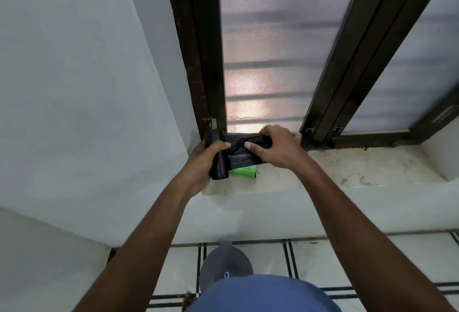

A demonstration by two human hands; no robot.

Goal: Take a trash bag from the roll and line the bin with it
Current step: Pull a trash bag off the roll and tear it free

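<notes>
A black roll of trash bags point(219, 162) is held upright over the window sill by my left hand point(204, 162), thumb across its front. A flat black bag point(242, 152) stretches from the roll to the right. My right hand point(278, 149) grips the far end of that bag, fingers curled over the top and thumb pressed on its face. Far below on the floor stands a grey bin point(224, 265) with a lid; my blue shirt hides its near part.
A green box point(244, 171) lies on the stained stone sill point(347, 172) under the bag. Dark window frames point(347, 75) with frosted panes rise behind it. A white wall point(87, 88) closes the left side. The floor point(372, 262) is tiled with dark stripes.
</notes>
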